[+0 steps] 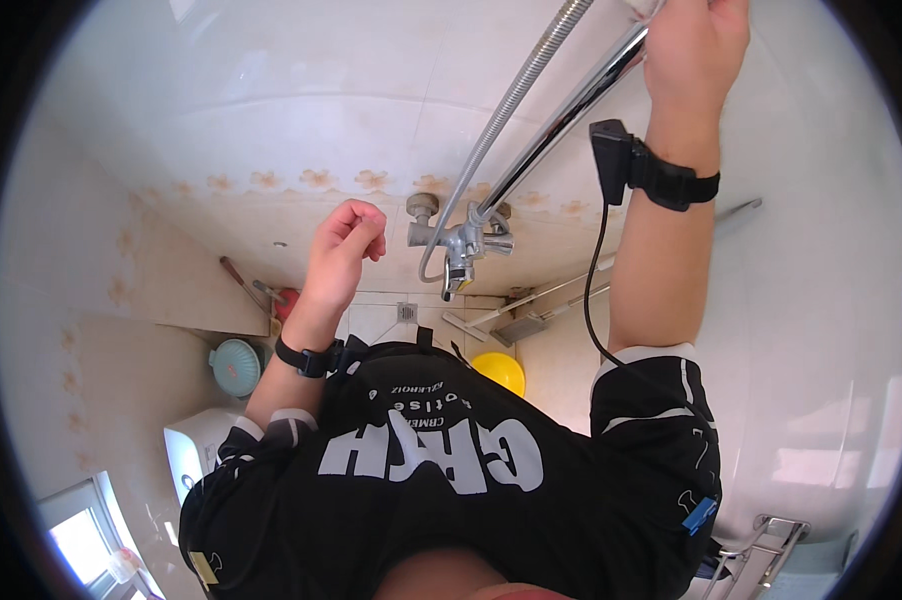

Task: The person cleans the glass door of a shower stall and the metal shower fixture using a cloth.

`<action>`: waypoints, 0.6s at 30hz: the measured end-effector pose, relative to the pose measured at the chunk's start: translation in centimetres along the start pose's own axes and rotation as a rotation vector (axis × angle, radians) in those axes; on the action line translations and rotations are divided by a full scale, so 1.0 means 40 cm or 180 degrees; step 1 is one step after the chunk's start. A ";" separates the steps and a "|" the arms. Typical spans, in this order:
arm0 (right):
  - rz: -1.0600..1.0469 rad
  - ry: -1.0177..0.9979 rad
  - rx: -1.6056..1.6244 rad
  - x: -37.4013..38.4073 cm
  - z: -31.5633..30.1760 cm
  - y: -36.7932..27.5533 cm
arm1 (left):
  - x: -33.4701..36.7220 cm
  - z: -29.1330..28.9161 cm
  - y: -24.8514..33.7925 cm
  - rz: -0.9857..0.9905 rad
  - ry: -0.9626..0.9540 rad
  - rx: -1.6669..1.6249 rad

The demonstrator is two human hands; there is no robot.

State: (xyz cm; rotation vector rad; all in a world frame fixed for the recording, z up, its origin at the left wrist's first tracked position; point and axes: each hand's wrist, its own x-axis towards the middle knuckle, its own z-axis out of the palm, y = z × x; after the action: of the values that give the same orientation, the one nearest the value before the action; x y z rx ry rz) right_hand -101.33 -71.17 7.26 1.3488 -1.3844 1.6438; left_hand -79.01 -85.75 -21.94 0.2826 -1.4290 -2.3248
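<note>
Chrome pipe (573,106), cropped | right hand (697,42): can't tell grip | left hand (345,245): loosely closed, empty

We see a straight glossy chrome metal pipe (565,122), a ribbed silver metal hose (517,92) and smooth glossy white tiles (271,100).

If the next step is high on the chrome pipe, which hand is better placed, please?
Probably the right hand: it is up at the visible upper end of the chrome pipe, though the picture's edge hides part of its grip. The left hand is lower, loosely curled, apart from the pipe.
</note>
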 end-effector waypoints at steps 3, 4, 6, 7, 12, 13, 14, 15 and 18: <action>0.0058 -0.0022 -0.0014 -0.054 0.016 0.021 | -0.001 0.006 0.001 -0.0019 -0.0014 0.0073; 0.0121 -0.0003 -0.0100 -0.076 0.016 0.021 | 0.001 0.008 0.003 -0.0020 -0.0076 0.0119; 0.0257 -0.0018 -0.0187 -0.144 0.012 0.039 | 0.006 0.005 -0.003 -0.0015 -0.0075 0.0117; -0.0044 0.0010 -0.0605 -0.181 0.015 0.043 | 0.008 0.004 -0.003 -0.0009 -0.0077 0.0108; 0.0124 -0.0281 -0.1030 -0.457 -0.008 0.114 | 0.011 0.018 0.010 0.0041 -0.0088 0.0095; 0.0298 -0.0475 -0.1014 -0.513 -0.015 0.121 | 0.012 0.019 0.011 0.0048 -0.0099 0.0124; 0.0475 -0.0672 -0.0993 -0.563 -0.019 0.123 | 0.013 0.020 0.011 0.0045 -0.0095 0.0121; 0.0476 -0.0676 -0.0989 -0.603 -0.019 0.124 | 0.011 0.024 0.017 0.0055 -0.0076 0.0099; 0.0411 -0.0968 -0.1297 -0.670 -0.024 0.119 | 0.015 0.030 0.015 0.0075 -0.0012 -0.0001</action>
State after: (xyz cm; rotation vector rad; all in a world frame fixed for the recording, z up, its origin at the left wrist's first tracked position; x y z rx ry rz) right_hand -97.67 -67.30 -19.45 1.3192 -1.8976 1.1716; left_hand -79.85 -85.27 -20.84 0.2598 -1.4262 -2.3080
